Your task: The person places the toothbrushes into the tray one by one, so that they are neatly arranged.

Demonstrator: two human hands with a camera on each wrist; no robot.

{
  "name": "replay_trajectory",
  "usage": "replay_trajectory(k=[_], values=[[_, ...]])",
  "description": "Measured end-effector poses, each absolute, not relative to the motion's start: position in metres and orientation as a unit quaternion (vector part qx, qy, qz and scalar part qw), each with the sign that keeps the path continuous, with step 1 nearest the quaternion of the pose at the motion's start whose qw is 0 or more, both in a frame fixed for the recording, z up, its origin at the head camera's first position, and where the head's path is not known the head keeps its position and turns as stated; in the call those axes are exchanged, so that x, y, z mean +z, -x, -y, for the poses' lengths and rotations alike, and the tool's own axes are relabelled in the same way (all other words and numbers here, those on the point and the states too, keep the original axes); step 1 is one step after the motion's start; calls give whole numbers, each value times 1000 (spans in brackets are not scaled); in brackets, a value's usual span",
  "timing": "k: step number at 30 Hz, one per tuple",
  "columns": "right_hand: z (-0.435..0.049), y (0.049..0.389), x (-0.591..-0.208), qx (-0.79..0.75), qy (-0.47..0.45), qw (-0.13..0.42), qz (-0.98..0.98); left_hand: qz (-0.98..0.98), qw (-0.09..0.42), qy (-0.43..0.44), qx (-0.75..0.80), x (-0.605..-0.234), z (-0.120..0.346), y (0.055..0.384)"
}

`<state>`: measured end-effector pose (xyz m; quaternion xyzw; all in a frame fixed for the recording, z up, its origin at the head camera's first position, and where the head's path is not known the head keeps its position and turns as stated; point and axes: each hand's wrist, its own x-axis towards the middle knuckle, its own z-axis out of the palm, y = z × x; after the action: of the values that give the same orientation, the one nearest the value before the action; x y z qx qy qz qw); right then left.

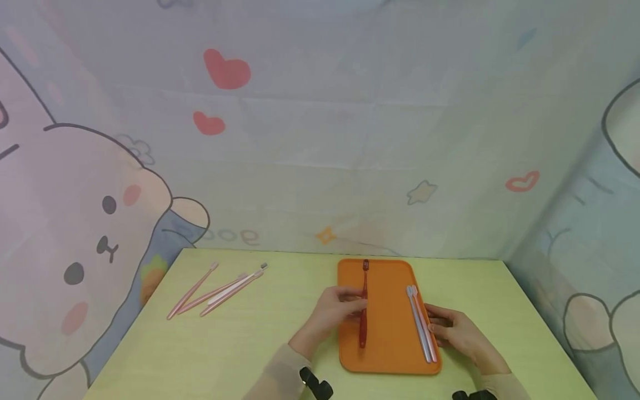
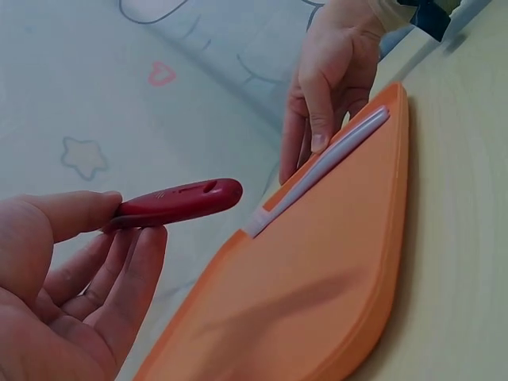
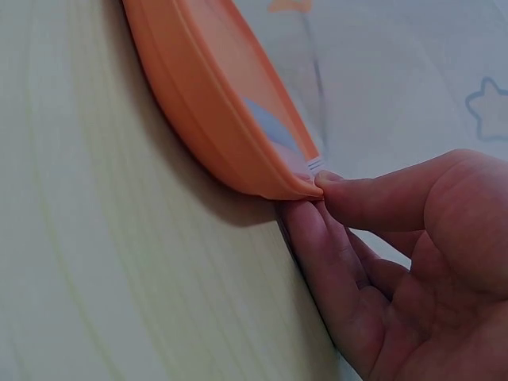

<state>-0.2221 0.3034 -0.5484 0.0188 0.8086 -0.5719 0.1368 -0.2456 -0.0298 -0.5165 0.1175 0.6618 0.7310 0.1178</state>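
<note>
A dark red toothbrush [image 1: 363, 333] is pinched between the thumb and fingers of my left hand [image 1: 330, 314]. It is held over the left side of an orange tray [image 1: 390, 322], bristle end pointing away from me. In the left wrist view a gap shows between its handle [image 2: 186, 202] and the tray, which carries a shadow. My right hand [image 1: 462, 336] grips the tray's right rim, thumb on top and fingers underneath. Just inside that rim, a pale lavender toothbrush [image 1: 419, 325] and a pink toothbrush [image 1: 426, 328] lie side by side.
On the left of the light yellow-green table [image 1: 150, 355] lie several toothbrushes, among them a pink one [image 1: 192, 291] set apart and a white one [image 1: 232, 289] between pink ones. A printed cloth [image 1: 320, 133] with hearts hangs behind the table's far edge.
</note>
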Motion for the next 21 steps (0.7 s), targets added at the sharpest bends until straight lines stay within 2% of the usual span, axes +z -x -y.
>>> replay_trajectory(k=[21], values=[[-298, 219, -544, -575, 0, 137, -806, -651, 123, -79, 745, -525, 3, 245]])
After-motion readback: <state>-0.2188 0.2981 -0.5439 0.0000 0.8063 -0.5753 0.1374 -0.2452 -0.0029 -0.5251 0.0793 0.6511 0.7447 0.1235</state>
